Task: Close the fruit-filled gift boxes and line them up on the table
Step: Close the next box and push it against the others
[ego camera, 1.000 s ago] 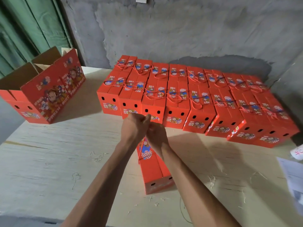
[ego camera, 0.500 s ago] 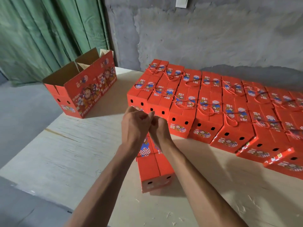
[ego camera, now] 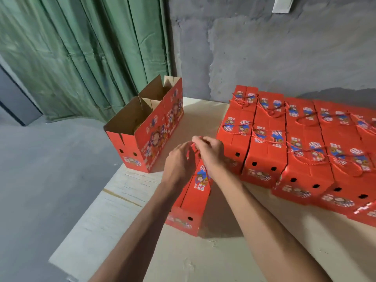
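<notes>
The red cord is pinched by right hand; left hand is half-open (apparently empty); cord should be seated flat on the gift box.

Packed rows of closed red boxes blocking the table's far right, open carton standing at the far left corner, bare strip between them, single box near the left edge, near edge open.
</notes>
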Motion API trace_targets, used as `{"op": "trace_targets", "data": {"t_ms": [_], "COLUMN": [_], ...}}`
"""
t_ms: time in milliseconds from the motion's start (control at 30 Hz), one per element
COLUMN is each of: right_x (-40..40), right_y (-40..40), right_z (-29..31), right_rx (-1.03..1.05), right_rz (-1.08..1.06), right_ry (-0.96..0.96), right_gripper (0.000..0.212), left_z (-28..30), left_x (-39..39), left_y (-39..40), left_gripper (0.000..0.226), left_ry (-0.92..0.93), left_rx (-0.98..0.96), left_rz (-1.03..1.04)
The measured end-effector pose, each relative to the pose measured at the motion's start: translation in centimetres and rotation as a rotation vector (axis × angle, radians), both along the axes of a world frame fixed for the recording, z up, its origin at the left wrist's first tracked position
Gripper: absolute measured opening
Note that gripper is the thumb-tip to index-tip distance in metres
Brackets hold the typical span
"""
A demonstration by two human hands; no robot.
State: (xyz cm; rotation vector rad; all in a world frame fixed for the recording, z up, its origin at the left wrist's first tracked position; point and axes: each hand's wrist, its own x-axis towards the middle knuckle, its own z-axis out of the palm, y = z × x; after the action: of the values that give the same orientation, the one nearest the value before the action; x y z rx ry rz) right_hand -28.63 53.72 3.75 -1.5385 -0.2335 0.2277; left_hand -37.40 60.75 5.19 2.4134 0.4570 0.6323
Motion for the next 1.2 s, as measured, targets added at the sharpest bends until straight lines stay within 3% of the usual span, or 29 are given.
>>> {"op": "trace_targets", "data": {"t_ms": [100, 267, 367, 533, 900, 1067, 1200], "right_x": [2.3, 7.4, 10.9, 16.4, 33.3, 42.6, 47.9], "right_y": [4.4, 9.9, 12.5, 15.3, 14.8, 14.6, 14.6], "right_z": [0.4, 2.4, 3.3, 4.5, 4.1, 4.9, 3.8], "right_rx": [-0.075, -0.167, -0.233, -0.266, -0.428, -0.514, -0.612], "right_rz": [-0.032, 0.011, 0.030, -0.060, -0.154, -0.113, -0.135], "right_ry": [0.000, -0.067, -0.123, -0.149, -0.257, -0.354, -0.363], "right_gripper": [0.036, 0.030, 0.037, 0.036, 0.033, 0.031, 0.030], "left_z": [-1.4, -4.4, -5.9, -6.5, -8.3, -10.5, -12.4], "left_x": [2.1, 6.1, 9.4, 15.3, 31.9, 40.8, 47.0], "left_y": [3.4, 7.5, 9.1, 11.9, 14.4, 15.4, 15.5], "left_gripper": [0.043, 0.107, 0.126, 0.130, 0.106, 0.112, 0.101], "left_ry": [0.099, 0.343, 0.430, 0.448, 0.374, 0.454, 0.462], "left_rx": [0.008, 0.002, -0.046, 0.040, 0.119, 0.021, -0.026], "left_rz": [-0.069, 0.076, 0.071, -0.003, -0.145, -0.157, -0.189]}}
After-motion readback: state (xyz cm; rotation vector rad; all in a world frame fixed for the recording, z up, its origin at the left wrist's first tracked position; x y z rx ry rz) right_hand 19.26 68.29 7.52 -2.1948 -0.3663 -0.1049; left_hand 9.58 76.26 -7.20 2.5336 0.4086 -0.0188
